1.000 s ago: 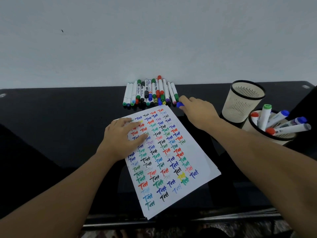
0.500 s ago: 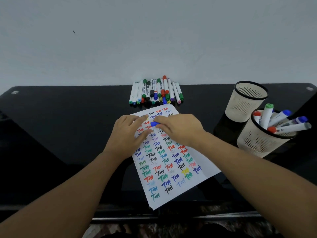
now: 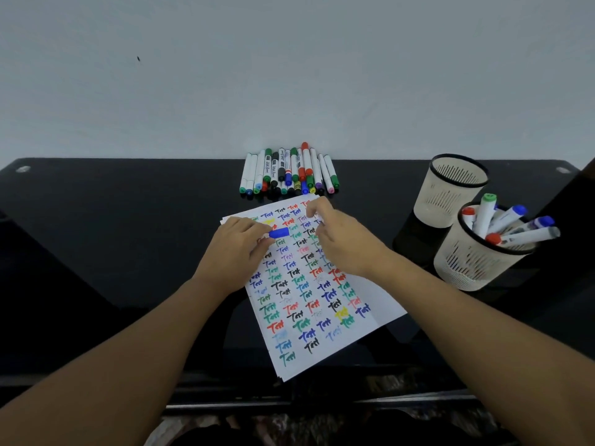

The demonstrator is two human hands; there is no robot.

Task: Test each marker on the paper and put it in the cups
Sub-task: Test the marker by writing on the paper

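Desk setting, maybe home or office — glossy black desk, plain white wall

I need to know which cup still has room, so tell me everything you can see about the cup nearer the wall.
The far cup is a cream, seemingly plastic pen holder with a black rim and vertical slots in its wall. It stands upright on the black table, right of the paper, behind the marker-filled near cup, which overlaps it in view. No markers show inside it, and neither hand touches it.

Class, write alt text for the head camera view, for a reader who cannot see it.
Two hands meet over a paper covered in coloured test words; the left hand pinches a blue cap. Markers lie behind; two cups stand right.
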